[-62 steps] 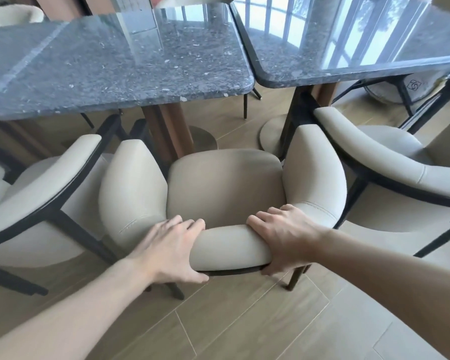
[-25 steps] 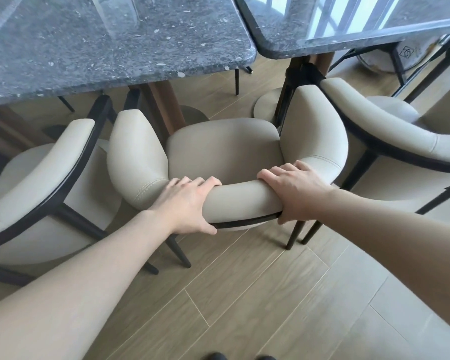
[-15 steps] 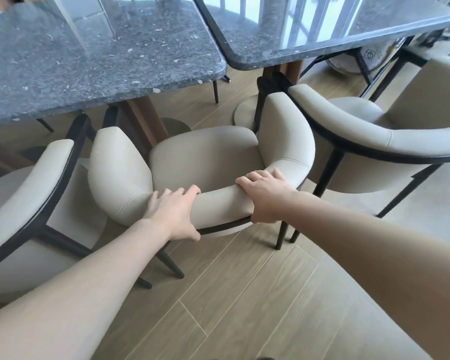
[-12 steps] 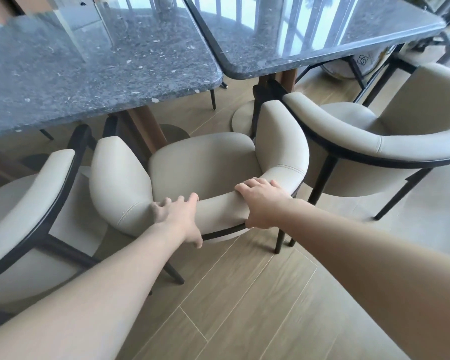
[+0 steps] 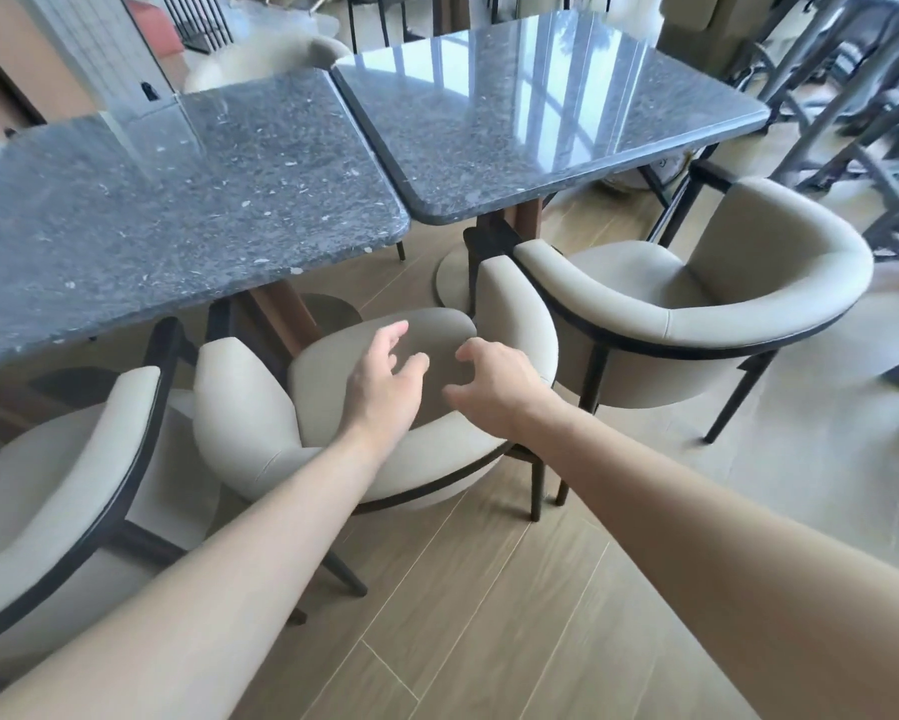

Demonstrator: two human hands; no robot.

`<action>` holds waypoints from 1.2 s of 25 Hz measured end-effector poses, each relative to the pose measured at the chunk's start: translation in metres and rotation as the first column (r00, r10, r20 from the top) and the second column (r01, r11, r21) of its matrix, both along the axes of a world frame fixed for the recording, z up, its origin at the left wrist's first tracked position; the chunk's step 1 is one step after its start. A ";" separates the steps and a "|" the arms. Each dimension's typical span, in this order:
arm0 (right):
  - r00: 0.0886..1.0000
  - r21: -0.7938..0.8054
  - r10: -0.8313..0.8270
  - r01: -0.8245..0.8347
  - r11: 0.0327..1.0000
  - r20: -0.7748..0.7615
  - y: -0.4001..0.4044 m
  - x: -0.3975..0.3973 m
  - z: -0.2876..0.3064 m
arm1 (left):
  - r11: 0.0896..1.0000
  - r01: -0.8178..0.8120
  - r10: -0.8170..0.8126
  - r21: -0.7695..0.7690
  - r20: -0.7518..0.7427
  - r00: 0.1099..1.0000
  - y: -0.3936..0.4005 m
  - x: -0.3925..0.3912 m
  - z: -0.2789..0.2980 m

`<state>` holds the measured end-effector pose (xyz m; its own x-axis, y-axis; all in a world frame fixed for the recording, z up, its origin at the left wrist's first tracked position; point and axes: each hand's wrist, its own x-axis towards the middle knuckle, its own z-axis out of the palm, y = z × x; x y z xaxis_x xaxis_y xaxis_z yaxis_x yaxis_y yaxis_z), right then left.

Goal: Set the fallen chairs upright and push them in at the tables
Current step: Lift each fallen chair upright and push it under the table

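A beige padded armchair (image 5: 250, 423) with a dark frame stands upright in front of me, its seat tucked partly under the near edge of a grey stone table (image 5: 177, 200). My left hand (image 5: 385, 381) and my right hand (image 5: 494, 387) hover just above its curved backrest, fingers spread, holding nothing. A second matching chair (image 5: 738, 309) stands upright to the right, at the corner of a second stone table (image 5: 541, 111). A third matching chair (image 5: 63, 480) stands upright at the left.
The two tables sit side by side with a narrow gap between them. Grey metal stool legs (image 5: 852, 122) crowd the far right. Wood-plank floor (image 5: 489, 615) spreads out behind the chairs, and further chairs stand beyond the tables.
Both hands have let go of the backrest and lifted off it with fingers spread. The view has risen and pulled back, showing more of the tables and room.
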<state>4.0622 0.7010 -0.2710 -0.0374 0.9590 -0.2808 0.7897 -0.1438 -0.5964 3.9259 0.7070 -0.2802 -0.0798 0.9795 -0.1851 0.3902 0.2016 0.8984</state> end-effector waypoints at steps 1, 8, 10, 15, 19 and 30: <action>0.998 0.026 -0.032 0.033 0.999 -0.051 -0.003 0.002 0.011 | 1.000 -0.015 0.014 0.021 0.056 0.998 -0.001 0.009 0.012; 0.891 0.107 -0.264 0.323 0.940 -0.368 -0.062 0.056 0.081 | 0.993 0.007 -0.032 0.118 0.211 0.977 -0.030 0.078 0.094; 0.859 0.132 -0.294 0.378 0.916 -0.420 -0.081 0.077 0.101 | 0.989 0.049 -0.078 0.137 0.219 0.973 -0.041 0.099 0.113; 0.766 0.134 -0.312 0.456 0.880 -0.562 -0.124 0.135 0.145 | 0.983 0.115 -0.148 0.146 0.241 0.959 -0.075 0.148 0.148; 0.700 0.128 -0.286 0.475 0.870 -0.654 -0.157 0.187 0.171 | 0.980 0.137 -0.171 0.141 0.266 0.949 -0.111 0.189 0.161; 0.526 0.006 -0.379 0.589 0.808 -0.762 -0.234 0.313 0.175 | 0.989 0.143 -0.150 0.046 0.322 0.935 -0.180 0.301 0.165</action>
